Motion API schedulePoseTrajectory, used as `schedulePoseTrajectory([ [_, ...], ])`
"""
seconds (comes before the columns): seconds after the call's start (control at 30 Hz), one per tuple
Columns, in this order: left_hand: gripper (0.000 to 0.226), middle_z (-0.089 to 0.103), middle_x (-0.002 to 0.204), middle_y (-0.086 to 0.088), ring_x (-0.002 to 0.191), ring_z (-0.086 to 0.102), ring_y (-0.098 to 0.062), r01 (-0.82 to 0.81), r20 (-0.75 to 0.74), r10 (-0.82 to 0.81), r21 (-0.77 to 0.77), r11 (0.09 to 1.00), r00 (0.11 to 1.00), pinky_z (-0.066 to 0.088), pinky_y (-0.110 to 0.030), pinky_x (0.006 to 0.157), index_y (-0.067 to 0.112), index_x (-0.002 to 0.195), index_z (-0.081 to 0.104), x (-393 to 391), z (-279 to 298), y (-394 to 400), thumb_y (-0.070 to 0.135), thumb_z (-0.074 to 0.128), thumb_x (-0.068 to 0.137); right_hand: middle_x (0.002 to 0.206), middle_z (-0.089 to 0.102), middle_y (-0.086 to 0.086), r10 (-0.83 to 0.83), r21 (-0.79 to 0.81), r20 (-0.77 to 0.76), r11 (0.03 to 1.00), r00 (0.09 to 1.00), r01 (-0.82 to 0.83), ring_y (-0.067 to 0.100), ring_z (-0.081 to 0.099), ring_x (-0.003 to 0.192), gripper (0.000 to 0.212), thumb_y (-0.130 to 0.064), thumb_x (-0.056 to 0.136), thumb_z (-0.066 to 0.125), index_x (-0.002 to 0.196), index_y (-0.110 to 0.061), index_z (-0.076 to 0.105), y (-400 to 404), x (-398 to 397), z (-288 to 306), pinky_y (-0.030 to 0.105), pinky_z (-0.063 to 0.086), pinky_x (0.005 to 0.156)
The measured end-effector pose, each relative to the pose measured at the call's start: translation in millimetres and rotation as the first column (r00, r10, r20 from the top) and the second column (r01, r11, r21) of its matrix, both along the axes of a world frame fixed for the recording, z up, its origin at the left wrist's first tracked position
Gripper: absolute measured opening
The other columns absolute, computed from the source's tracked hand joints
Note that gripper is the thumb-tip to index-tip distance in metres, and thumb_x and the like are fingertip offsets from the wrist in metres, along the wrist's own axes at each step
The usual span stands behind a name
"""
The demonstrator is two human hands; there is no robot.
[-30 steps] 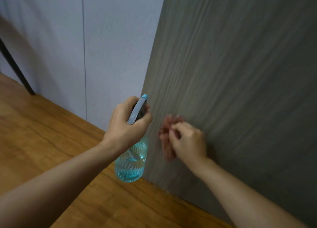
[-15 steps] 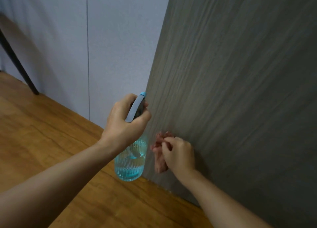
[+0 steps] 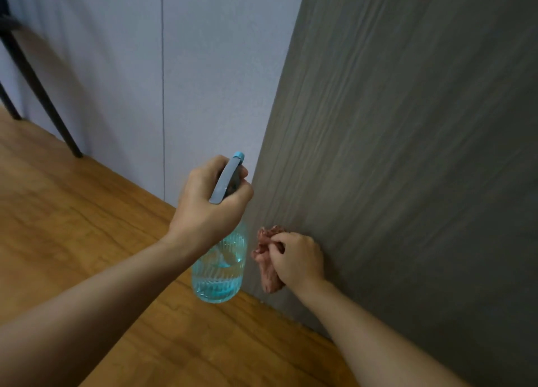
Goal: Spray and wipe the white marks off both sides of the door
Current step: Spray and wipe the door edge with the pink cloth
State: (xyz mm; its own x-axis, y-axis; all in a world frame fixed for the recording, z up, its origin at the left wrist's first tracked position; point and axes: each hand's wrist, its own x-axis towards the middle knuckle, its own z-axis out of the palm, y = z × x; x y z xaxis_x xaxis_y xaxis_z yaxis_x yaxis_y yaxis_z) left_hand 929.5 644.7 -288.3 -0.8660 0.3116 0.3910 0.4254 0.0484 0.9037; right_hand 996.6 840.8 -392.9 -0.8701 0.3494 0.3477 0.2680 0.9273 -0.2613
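the right side of the view is filled by the door (image 3: 407, 154), a grey-brown panel with fine wood grain running along its length, its near edge slanting down to the floor. no white marks can be made out on the visible face. to the left of it a pale bluish wall (image 3: 116, 66) is seen, divided by 1 thin vertical seam. below, the wooden floor (image 3: 72, 226) is laid in warm orange-brown boards, meeting the wall along a diagonal line. at the far left, a dark slanted leg (image 3: 43, 101) is planted on the floor against the wall. the spray bottle (image 3: 218, 273) is held upright just beside the door's edge, above the floor; its clear ribbed body is tinted pale blue, with a little liquid at the bottom, and its grey trigger head ends in a light blue nozzle pointed up and away. the left hand (image 3: 206, 209) is wrapped around the bottle's neck and trigger, the grip clenched on it. the right hand (image 3: 297, 258) is pressed low on the door near the bottom corner, its grip closed on the cloth (image 3: 266, 266), a crumpled pinkish rag flattened against the door face just right of the bottle.
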Motion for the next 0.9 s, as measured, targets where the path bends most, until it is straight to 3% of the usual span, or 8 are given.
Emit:
schedulePoseTrajectory([
  [0.1, 0.010, 0.064, 0.084, 0.000, 0.078, 0.063, -0.018, 0.021, 0.000, -0.021, -0.001, 1.000, 1.000, 0.056, -0.026, 0.058, 0.025, 0.103, 0.066, 3.3, 0.9, -4.5, 0.021, 0.072, 0.096, 0.107, 0.078, -0.003, -0.017, -0.010, -0.061, 1.000, 0.998, 0.017, 0.018, 0.073, 0.095, 0.022, -0.031, 0.097, 0.065, 0.112, -0.023, 0.079, -8.7, 1.7, 2.0, 0.033, 0.060, 0.080],
  [0.23, 0.011, 0.064, 0.085, 0.000, 0.078, 0.063, -0.015, 0.022, -0.009, -0.021, 0.007, 1.000, 1.000, 0.055, -0.019, 0.057, 0.023, 0.104, 0.067, 0.8, 1.7, -10.9, 0.020, 0.073, 0.096, 0.091, 0.077, 0.001, -0.007, 0.003, -0.612, 1.000, 0.791, 0.011, 0.010, 0.069, 0.077, 0.017, -0.013, 0.090, 0.079, 0.107, -0.011, 0.082, -9.4, 6.0, 50.5, 0.015, 0.051, 0.071],
  [0.3, 0.011, 0.064, 0.085, 0.001, 0.079, 0.063, -0.013, 0.012, -0.011, -0.011, 0.008, 1.000, 1.000, 0.052, -0.014, 0.057, 0.022, 0.105, 0.067, -1.8, 1.8, -11.4, 0.019, 0.073, 0.096, 0.094, 0.078, 0.001, -0.030, -0.044, -0.676, 0.999, 0.736, 0.001, 0.006, 0.069, 0.081, 0.018, -0.011, 0.090, 0.079, 0.108, -0.008, 0.082, -6.2, 0.9, 60.6, 0.010, 0.051, 0.076],
  [0.47, 0.009, 0.065, 0.085, 0.000, 0.079, 0.064, -0.017, 0.021, -0.006, -0.021, 0.025, 0.999, 1.000, 0.057, -0.024, 0.062, 0.024, 0.103, 0.067, -6.7, -2.4, -9.6, 0.020, 0.072, 0.097, 0.103, 0.078, -0.001, -0.088, -0.131, -0.226, 0.990, 0.970, 0.060, 0.014, 0.072, 0.091, 0.019, -0.025, 0.096, 0.070, 0.112, -0.021, 0.080, -23.2, -7.7, -7.1, 0.020, 0.050, 0.078],
  [0.6, 0.009, 0.065, 0.083, 0.001, 0.080, 0.065, -0.018, 0.031, 0.005, -0.032, 0.030, 0.999, 0.999, 0.058, -0.028, 0.062, 0.026, 0.100, 0.066, -3.2, -6.8, -6.1, 0.019, 0.072, 0.097, 0.113, 0.078, -0.004, -0.166, -0.189, 0.004, 0.968, 0.986, 0.164, 0.014, 0.072, 0.103, 0.026, -0.032, 0.100, 0.064, 0.118, -0.021, 0.078, -32.5, -3.8, -36.5, 0.023, 0.051, 0.087],
  [0.7, 0.011, 0.066, 0.084, 0.000, 0.081, 0.065, -0.017, 0.041, 0.006, -0.041, 0.023, 0.999, 0.999, 0.059, -0.033, 0.065, 0.027, 0.099, 0.066, -4.0, -8.7, -3.4, 0.019, 0.072, 0.096, 0.109, 0.077, -0.002, -0.125, -0.211, -0.258, 0.975, 0.958, 0.071, 0.012, 0.071, 0.098, 0.021, -0.024, 0.099, 0.068, 0.116, -0.019, 0.078, -29.0, -1.5, 10.0, 0.022, 0.055, 0.086],
  [0.8, 0.010, 0.067, 0.086, -0.002, 0.083, 0.065, -0.017, 0.041, 0.004, -0.042, 0.017, 0.999, 0.999, 0.060, -0.028, 0.066, 0.027, 0.100, 0.066, -5.7, -7.8, -0.7, 0.019, 0.072, 0.097, 0.095, 0.076, 0.002, -0.039, -0.066, -0.676, 0.998, 0.736, -0.008, 0.012, 0.070, 0.083, 0.018, -0.016, 0.093, 0.076, 0.109, -0.012, 0.081, -16.4, -2.1, 81.1, 0.025, 0.057, 0.076],
  [0.9, 0.008, 0.066, 0.085, -0.003, 0.083, 0.065, -0.017, 0.045, 0.004, -0.045, 0.010, 0.999, 0.999, 0.057, -0.021, 0.064, 0.023, 0.102, 0.067, -4.9, -5.2, 2.2, 0.019, 0.071, 0.097, 0.089, 0.075, 0.000, -0.026, -0.031, -0.784, 1.000, 0.621, 0.003, 0.011, 0.067, 0.077, 0.016, -0.018, 0.091, 0.077, 0.105, -0.012, 0.082, -3.9, -11.2, 132.0, 0.022, 0.052, 0.070],
])
